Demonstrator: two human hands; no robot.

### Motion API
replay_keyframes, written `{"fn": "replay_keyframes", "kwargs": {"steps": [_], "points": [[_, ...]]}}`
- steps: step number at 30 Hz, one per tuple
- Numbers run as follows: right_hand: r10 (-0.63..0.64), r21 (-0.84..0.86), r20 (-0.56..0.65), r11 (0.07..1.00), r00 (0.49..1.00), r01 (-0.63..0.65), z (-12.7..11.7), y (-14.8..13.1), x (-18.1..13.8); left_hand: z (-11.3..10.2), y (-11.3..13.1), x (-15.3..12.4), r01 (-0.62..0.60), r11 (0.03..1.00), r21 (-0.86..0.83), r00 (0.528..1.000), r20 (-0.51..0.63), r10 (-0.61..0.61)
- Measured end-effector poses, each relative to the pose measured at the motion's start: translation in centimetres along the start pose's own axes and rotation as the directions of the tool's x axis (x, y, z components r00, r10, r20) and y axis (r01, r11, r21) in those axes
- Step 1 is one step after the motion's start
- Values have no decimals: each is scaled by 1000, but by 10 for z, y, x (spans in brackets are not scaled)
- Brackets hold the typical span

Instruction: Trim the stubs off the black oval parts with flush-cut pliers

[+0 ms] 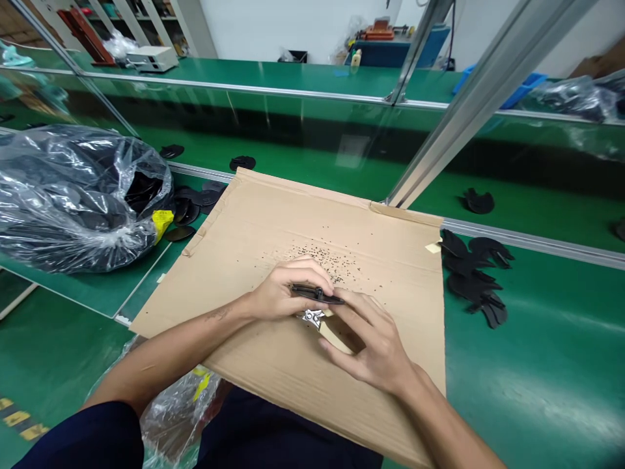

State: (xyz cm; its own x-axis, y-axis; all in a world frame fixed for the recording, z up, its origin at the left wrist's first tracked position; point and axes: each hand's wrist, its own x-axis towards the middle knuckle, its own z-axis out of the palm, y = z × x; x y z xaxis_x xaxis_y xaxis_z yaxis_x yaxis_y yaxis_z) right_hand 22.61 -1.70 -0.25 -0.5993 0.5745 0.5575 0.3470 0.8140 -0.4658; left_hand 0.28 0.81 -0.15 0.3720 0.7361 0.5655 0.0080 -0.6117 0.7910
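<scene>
My left hand [288, 286] is closed around a thin, dark, curved plastic piece [317, 294], held edge-on above the cardboard [273, 215]. My right hand [375, 335] has its fingertips at the right end of that piece, while its thumb stands apart, lower down. Beneath the hands is a metal-jawed hand tool [312, 318], seemingly pliers or nippers, with pale handles partly hidden by my right hand. It appears to lie on the cardboard, not in my grip. Small black crumbs [336, 264] are scattered just beyond my hands.
A clear plastic bag [73, 195] of dark pieces bulges at left. More black curved pieces [476, 273] are piled right of the cardboard. An aluminium post [454, 124] rises behind the board's far right edge. Another plastic bag [176, 417] is below, near my legs.
</scene>
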Motion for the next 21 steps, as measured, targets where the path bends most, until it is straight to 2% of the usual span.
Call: {"fn": "replay_keyframes", "kwargs": {"steps": [6, 12, 16, 18, 21], "points": [[12, -22, 12, 1000, 1000, -11, -1, -1, 0, -4, -4, 1, 209, 942, -263, 978, 70, -197], [81, 61, -46, 995, 996, -78, -5, -4, -1, -7, -8, -2, 373, 867, -331, 927, 97, -362], [185, 185, -47, 967, 982, -173, -9, -6, 1, -4, -10, -4, 444, 854, -272, 896, 115, -430], [214, 212, -27, 956, 977, -204, -11, -6, 1, -3, -9, -3, 401, 899, -177, 916, 66, -395], [249, 217, -4, 946, 968, -242, -11, -6, 2, -4, -9, -3, 280, 958, 66, 960, -26, -279]]}}
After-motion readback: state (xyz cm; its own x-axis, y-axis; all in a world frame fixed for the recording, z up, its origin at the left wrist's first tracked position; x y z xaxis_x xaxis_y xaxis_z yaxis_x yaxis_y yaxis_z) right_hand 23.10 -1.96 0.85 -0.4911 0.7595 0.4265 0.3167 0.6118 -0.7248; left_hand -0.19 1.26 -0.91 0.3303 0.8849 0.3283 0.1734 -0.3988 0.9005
